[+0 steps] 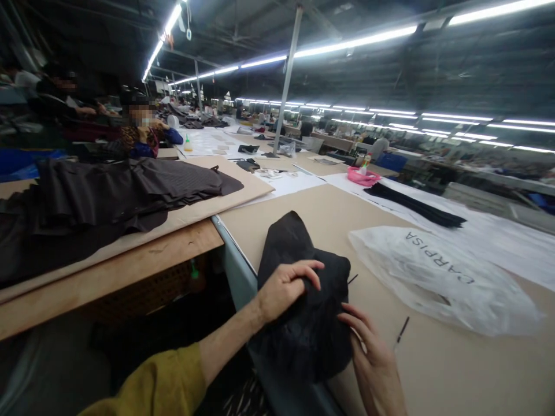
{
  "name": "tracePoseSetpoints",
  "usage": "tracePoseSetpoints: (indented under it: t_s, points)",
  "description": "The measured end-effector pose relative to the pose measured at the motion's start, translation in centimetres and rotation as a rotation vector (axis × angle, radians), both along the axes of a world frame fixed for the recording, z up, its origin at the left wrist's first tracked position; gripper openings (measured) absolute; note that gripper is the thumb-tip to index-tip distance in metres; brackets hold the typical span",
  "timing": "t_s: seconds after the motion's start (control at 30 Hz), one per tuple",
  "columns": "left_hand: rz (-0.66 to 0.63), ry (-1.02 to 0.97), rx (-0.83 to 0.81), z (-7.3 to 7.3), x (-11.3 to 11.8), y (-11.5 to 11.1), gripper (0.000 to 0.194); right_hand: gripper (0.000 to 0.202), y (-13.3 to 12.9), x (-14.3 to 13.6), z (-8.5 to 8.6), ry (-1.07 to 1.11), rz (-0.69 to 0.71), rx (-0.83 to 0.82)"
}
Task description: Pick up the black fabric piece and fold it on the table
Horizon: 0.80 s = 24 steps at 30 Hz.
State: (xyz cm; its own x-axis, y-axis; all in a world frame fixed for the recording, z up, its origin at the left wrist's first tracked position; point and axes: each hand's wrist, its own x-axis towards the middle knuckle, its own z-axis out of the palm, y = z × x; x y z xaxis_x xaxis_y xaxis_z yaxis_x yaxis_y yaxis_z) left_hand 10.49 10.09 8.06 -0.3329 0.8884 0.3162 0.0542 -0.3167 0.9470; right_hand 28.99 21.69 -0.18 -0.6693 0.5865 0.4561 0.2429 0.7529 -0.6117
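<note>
A black piece of fabric or soft material (303, 329) lies folded over the near edge of the tan table, its upper part pointing away from me. My left hand (286, 286) rests on top of it, fingers bent and a little apart, with the fingertips near its middle. At its right edge is my right hand (368, 346), fingers spread and curved, with the fingertips against or close to the black material. Neither hand visibly grips it.
A clear plastic bag with lettering (442, 277) lies to the right, near a thin dark pen-like stick (402, 332). Dark material (113, 196) is piled on the left table. Black strips (414, 205) and a pink item (363, 176) lie farther back. A person (141, 130) sits back left.
</note>
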Motion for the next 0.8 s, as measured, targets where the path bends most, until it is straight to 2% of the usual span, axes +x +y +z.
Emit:
tracePoseSetpoints:
  t_s: [0.13,0.23,0.27,0.33,0.4,0.47,0.53,0.6,0.7,0.77,0.8]
  points:
    - [-0.127,0.253,-0.006,-1.8,4.3,2.5,0.034,0.024,-0.4,0.0,-0.7,0.196,-0.067,-0.225]
    - [-0.173,0.492,0.002,-1.6,5.7,1.8,0.057,0.026,-0.4,0.3,-1.1,0.28,-0.154,-0.307]
    - [-0.171,0.564,-0.001,-1.2,5.6,1.1,0.063,0.025,-0.4,0.5,-1.2,0.279,-0.162,-0.312]
    - [-0.133,0.665,-0.017,-0.1,4.6,-0.5,0.062,0.023,-0.2,0.9,-1.1,0.267,-0.143,-0.303]
    - [-0.024,0.711,-0.042,0.7,2.5,-2.0,0.051,0.022,0.0,1.2,-1.0,0.232,-0.097,-0.286]
    - [0.115,0.741,-0.11,0.6,0.1,-2.9,0.037,0.022,0.1,1.2,-0.8,0.205,-0.058,-0.268]
    - [0.157,0.843,-0.212,-0.6,-1.8,-3.2,0.035,0.022,-0.1,1.0,-0.6,0.199,-0.041,-0.247]
    - [0.108,0.972,-0.324,-2.6,-2.5,-3.0,0.049,0.022,-0.4,0.7,-0.3,0.197,-0.039,-0.218]
    - [0.002,1.085,-0.438,-5.8,-1.8,-2.5,0.06,0.022,-0.8,0.2,0.2,0.142,-0.028,-0.142]
    - [-0.013,1.107,-0.459,-7.0,-1.0,-2.4,0.058,0.023,-0.8,0.2,0.3,0.078,-0.024,-0.057]
    - [-0.011,1.106,-0.462,-7.1,-0.8,-2.4,0.055,0.025,-0.7,0.4,0.3,0.04,-0.006,0.005]
